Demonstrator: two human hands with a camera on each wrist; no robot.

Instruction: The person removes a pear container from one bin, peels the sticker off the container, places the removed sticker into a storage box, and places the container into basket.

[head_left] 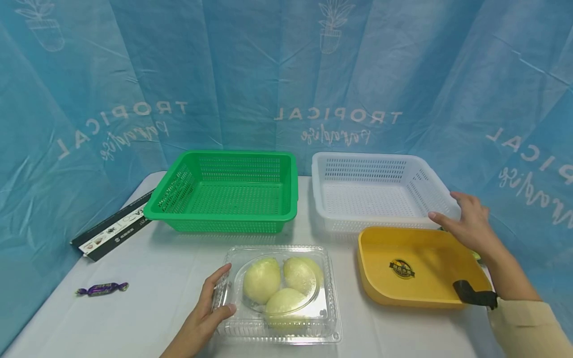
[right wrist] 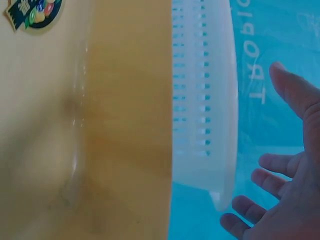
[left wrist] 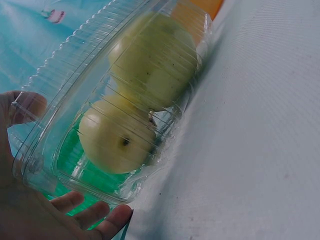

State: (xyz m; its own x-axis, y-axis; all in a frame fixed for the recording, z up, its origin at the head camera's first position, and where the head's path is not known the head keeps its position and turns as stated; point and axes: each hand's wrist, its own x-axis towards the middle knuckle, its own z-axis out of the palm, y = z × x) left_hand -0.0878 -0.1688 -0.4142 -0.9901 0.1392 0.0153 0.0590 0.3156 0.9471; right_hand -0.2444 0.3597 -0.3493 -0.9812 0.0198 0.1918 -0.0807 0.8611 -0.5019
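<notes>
My left hand (head_left: 203,311) holds the left end of a clear plastic clamshell box (head_left: 332,303), with several round, pale yellow-green fruits (head_left: 262,281) inside. In the left wrist view, the thumb lies at one side of the box's end and other fingers (left wrist: 95,216) at the other. My right hand (head_left: 472,226) hovers near the right front corner of a white perforated basket (head_left: 358,223), over the far right edge of a yellow tray (head_left: 429,268) bearing a fruit label. In the right wrist view, its fingers (right wrist: 247,207) are spread, with nothing held.
A green perforated basket (head_left: 224,218) stands at the back left. Beside it lies a long black-and-white carton (head_left: 116,228), and a purple wrapped candy (head_left: 102,289) is nearer the front. Something green (head_left: 476,256) shows partly behind the yellow tray. A blue curtain (head_left: 250,74) hangs behind.
</notes>
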